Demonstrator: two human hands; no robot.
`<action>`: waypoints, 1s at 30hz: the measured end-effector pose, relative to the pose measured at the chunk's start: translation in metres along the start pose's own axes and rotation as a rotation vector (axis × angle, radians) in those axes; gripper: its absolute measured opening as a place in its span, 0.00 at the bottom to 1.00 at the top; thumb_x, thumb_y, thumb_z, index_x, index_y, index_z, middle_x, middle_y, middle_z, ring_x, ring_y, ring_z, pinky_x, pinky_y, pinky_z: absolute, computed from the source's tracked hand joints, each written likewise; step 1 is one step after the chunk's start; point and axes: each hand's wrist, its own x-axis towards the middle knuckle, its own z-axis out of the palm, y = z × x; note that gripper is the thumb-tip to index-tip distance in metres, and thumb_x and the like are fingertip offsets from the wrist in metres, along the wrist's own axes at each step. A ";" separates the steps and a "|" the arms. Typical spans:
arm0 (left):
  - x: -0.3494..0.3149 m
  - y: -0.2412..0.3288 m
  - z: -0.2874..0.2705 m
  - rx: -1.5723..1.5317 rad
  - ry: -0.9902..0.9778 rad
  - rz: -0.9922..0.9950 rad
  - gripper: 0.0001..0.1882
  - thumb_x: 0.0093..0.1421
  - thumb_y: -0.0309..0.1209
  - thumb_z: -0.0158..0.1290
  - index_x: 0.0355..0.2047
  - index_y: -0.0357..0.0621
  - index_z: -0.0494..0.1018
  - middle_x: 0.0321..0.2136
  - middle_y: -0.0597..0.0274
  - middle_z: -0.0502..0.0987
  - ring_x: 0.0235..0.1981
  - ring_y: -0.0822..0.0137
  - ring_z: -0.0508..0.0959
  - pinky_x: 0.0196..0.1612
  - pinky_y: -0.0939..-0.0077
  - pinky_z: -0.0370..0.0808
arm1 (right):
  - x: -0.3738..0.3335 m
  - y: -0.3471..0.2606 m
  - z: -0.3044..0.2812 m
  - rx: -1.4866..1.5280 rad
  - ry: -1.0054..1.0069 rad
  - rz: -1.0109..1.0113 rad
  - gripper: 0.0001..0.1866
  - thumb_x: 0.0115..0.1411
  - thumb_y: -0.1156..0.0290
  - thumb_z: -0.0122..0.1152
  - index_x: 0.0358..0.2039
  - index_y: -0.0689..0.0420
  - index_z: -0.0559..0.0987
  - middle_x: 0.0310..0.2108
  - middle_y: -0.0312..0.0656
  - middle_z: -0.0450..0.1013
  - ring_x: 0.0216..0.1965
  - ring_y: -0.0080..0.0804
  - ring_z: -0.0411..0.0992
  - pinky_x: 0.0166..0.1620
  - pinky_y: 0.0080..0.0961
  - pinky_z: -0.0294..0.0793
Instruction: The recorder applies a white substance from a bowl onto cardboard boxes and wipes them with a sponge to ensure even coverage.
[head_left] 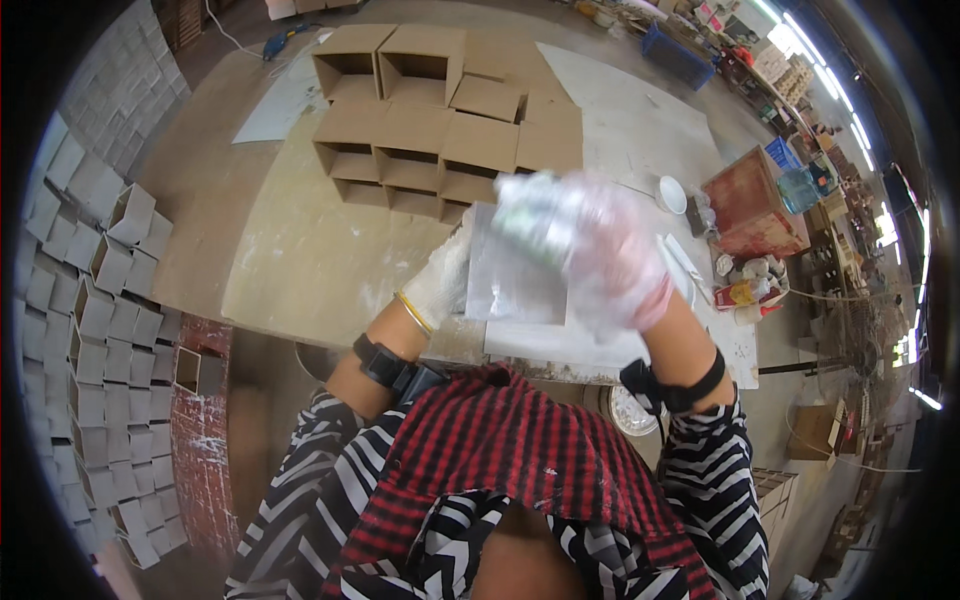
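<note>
My left hand (pixel 447 272), in a whitish glove, holds a square pale grey box (pixel 515 285) by its left side above the table's near edge; its fingertips are partly hidden by the box. My right hand (pixel 622 262) wears a loose, clear plastic glove over something pinkish and is smeared by motion. Its fingers are closed round a crumpled, shiny white and greenish wad (pixel 537 210), which lies over the box's upper right part. Whether the wad touches the box I cannot tell.
Brown cardboard boxes (pixel 410 135) stand stacked on the table (pixel 290 260). To the right are a white bowl (pixel 671 195) and a red cabinet (pixel 755 205). Many grey-white boxes (pixel 110 320) are piled at the left. Below the table's edge sits a round bucket (pixel 632 412).
</note>
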 end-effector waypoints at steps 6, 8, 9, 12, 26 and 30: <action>0.004 0.007 -0.005 0.061 -0.058 -0.086 0.31 0.72 0.54 0.42 0.64 0.45 0.66 0.56 0.55 0.74 0.53 0.65 0.78 0.54 0.68 0.80 | 0.004 -0.034 0.037 -0.071 -0.285 -0.030 0.19 0.53 0.74 0.64 0.47 0.52 0.83 0.52 0.35 0.78 0.44 0.38 0.77 0.45 0.34 0.78; 0.003 0.005 0.005 0.317 -0.094 0.066 0.31 0.72 0.54 0.43 0.63 0.44 0.66 0.55 0.56 0.75 0.53 0.64 0.78 0.54 0.69 0.80 | 0.011 -0.011 0.037 -0.065 -0.114 -0.044 0.18 0.54 0.72 0.63 0.47 0.51 0.83 0.51 0.35 0.79 0.41 0.39 0.78 0.42 0.35 0.78; 0.000 0.002 0.010 0.242 0.015 0.059 0.30 0.72 0.53 0.44 0.63 0.44 0.66 0.54 0.57 0.75 0.53 0.64 0.78 0.53 0.69 0.80 | 0.013 0.004 0.033 -0.145 -0.115 -0.008 0.18 0.55 0.72 0.62 0.48 0.51 0.83 0.50 0.36 0.79 0.42 0.40 0.78 0.42 0.35 0.78; 0.004 0.000 0.024 0.091 0.259 -0.150 0.32 0.71 0.53 0.45 0.65 0.43 0.63 0.57 0.58 0.73 0.54 0.64 0.78 0.55 0.65 0.79 | 0.015 0.023 0.016 -0.147 -0.112 0.402 0.14 0.59 0.70 0.61 0.46 0.52 0.82 0.44 0.42 0.80 0.42 0.41 0.79 0.45 0.36 0.79; 0.014 -0.001 0.003 0.088 0.220 -0.104 0.32 0.70 0.55 0.45 0.63 0.44 0.67 0.57 0.55 0.74 0.53 0.61 0.78 0.56 0.62 0.78 | 0.008 0.032 0.030 -0.071 -0.017 0.301 0.23 0.58 0.72 0.61 0.56 0.53 0.79 0.38 0.46 0.79 0.40 0.44 0.77 0.47 0.40 0.76; 0.008 0.005 0.007 -0.025 0.165 -0.069 0.31 0.73 0.55 0.39 0.63 0.44 0.67 0.57 0.56 0.75 0.55 0.59 0.77 0.57 0.61 0.77 | -0.002 -0.001 0.009 -0.065 0.041 0.131 0.23 0.56 0.73 0.60 0.55 0.54 0.79 0.42 0.46 0.79 0.44 0.43 0.76 0.50 0.39 0.75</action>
